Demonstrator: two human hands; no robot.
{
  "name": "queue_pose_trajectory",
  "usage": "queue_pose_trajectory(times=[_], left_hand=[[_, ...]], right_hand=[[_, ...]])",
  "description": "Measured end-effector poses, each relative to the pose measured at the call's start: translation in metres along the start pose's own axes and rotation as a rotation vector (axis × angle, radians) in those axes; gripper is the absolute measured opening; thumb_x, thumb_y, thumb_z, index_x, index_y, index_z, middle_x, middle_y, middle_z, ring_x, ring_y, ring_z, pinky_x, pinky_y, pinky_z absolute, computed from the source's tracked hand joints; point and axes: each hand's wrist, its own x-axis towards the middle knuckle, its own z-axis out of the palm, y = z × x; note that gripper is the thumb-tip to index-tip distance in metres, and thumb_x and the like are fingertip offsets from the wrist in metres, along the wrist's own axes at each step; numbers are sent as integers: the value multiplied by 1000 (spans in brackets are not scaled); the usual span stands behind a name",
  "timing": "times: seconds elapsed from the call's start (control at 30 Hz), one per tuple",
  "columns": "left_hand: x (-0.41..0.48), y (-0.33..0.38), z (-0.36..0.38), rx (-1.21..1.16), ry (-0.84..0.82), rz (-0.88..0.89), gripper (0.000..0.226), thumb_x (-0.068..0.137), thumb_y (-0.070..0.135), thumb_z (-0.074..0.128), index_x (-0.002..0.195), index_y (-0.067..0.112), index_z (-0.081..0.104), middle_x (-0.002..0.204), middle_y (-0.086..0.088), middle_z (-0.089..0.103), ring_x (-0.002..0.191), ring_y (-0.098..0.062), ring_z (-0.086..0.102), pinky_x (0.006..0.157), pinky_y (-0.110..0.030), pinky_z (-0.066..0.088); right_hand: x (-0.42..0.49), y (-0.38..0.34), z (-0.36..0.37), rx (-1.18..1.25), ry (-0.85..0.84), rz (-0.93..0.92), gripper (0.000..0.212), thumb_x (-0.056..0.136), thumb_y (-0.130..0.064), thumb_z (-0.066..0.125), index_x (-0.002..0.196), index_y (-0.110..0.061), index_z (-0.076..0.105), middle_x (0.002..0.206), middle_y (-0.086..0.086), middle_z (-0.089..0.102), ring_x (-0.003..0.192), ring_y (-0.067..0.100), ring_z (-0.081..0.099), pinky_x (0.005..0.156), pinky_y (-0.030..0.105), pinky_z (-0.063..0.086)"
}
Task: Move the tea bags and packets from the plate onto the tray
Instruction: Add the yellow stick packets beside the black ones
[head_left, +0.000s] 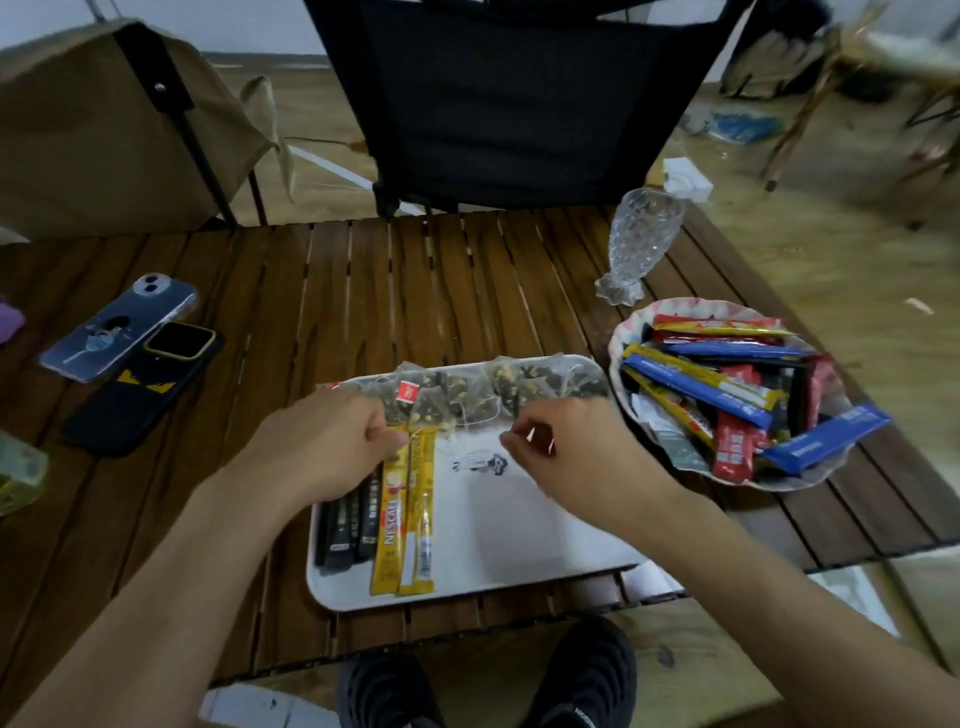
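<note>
Head | left grip (322, 447) pinches packet (387, 519) | right grip (566, 447) unclear | tea bags (467, 395) at tray (519, 545) edge

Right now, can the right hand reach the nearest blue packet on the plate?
Probably yes. The right hand is over the tray beside the plate, and the blue packet lies on top, uncovered. Its fingers seem busy pinching a tea bag string.

Left hand (322, 441) at the packets (395, 514), right hand (566, 447) at the tea bags (467, 395) on the tray (519, 535), full plate (675, 306) beside.

Dim, soft light; edges blurred, wide-angle warp.
</note>
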Motion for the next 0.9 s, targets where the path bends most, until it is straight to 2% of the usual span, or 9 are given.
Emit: queue_pose_trajectory(times=[0.13,0.23,0.3,0.4,0.5,0.57,0.63,0.77,0.9], left_hand=[[3,5,1,-8,139,40,34,96,55,52,77,28,59,73,7,65,68,-8,62,64,-35,56],[4,9,0,0,174,58,33,96,56,52,78,30,59,74,8,65,69,-5,61,59,-30,50],[4,10,1,7,178,65,33,96,56,52,76,30,58,72,8,65,67,-4,60,56,-28,46],[6,9,3,13,185,59,34,96,56,53,75,30,59,71,9,65,67,-3,60,57,-29,48],[6,9,3,1,187,55,34,95,56,54,74,30,59,71,10,65,66,-3,60,58,-30,51],[5,8,1,-7,170,54,33,95,55,54,74,30,59,69,9,64,64,-4,59,55,-29,47],[3,7,-2,-23,153,53,33,95,54,55,74,29,58,69,8,64,64,-5,59,53,-27,42],[2,-2,-7,-55,174,28,31,97,51,55,75,28,58,72,8,63,67,-7,59,58,-32,50],[1,-13,-11,-100,177,0,30,98,49,54,76,28,57,70,7,61,64,-7,58,55,-27,41]], right_hand=[[7,46,-46,-178,154,137,15,91,-33,61,82,-24,69,76,-3,71,69,18,64,62,31,53],[12,86,-63,-355,112,310,15,92,-33,60,91,-24,71,83,2,71,76,24,65,67,32,54],[16,105,-64,-373,65,390,20,89,-38,63,93,-22,73,85,5,71,77,26,65,72,36,57],[20,118,-58,-420,46,435,33,86,-50,64,92,-19,71,84,6,66,74,27,63,68,35,55],[25,122,-53,-494,81,435,28,87,-42,63,95,-17,70,81,6,63,69,28,60,61,31,48],[27,119,-52,-509,72,432,27,87,-40,62,93,-15,69,80,6,61,68,27,57,60,31,46],[26,118,-55,-455,33,424,28,86,-43,63,90,-16,68,80,5,61,71,27,59,64,33,49],[19,113,-72,-256,-14,375,24,82,-48,70,75,-25,68,74,-4,67,72,17,62,68,35,54],[11,99,-92,-58,105,295,12,90,-36,68,85,-26,69,75,-14,63,73,12,61,62,28,45]])
